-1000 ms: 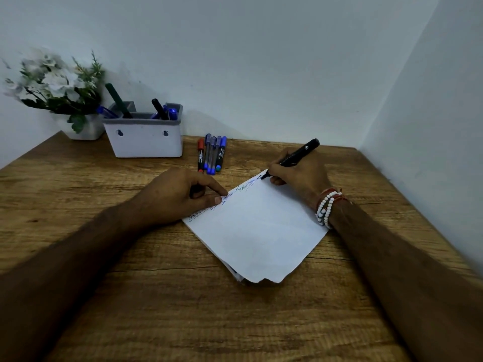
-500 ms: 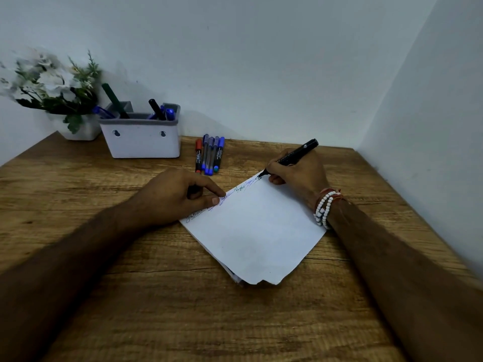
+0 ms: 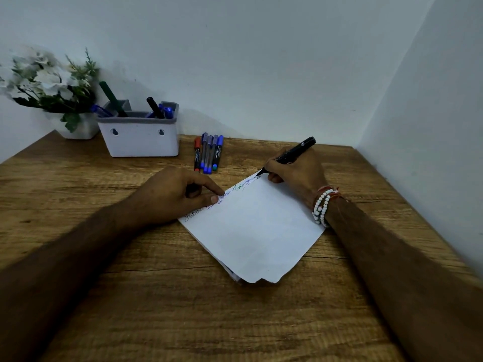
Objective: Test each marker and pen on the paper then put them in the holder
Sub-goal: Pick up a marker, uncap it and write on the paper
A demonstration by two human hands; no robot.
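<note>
A white sheet of paper (image 3: 256,231) lies tilted on the wooden table, with coloured scribbles along its upper left edge. My right hand (image 3: 298,176) grips an uncapped black marker (image 3: 298,150), its tip touching the paper's far corner. My left hand (image 3: 175,197) presses down on the paper's left edge, fingers curled around a small dark thing that looks like the marker's cap (image 3: 194,190). The white holder (image 3: 141,139) stands at the back left with a green marker, a black marker and blue pens in it. Several loose pens and markers (image 3: 209,155) lie side by side right of the holder.
A white pot of white flowers (image 3: 52,82) stands left of the holder against the wall. Walls close the table at the back and on the right. More sheets lie under the top paper. Beaded bracelets (image 3: 322,205) circle my right wrist.
The marker tip has shifted slightly along the paper's top corner and left a small black mark. My left hand has stayed in place on the paper's edge.
</note>
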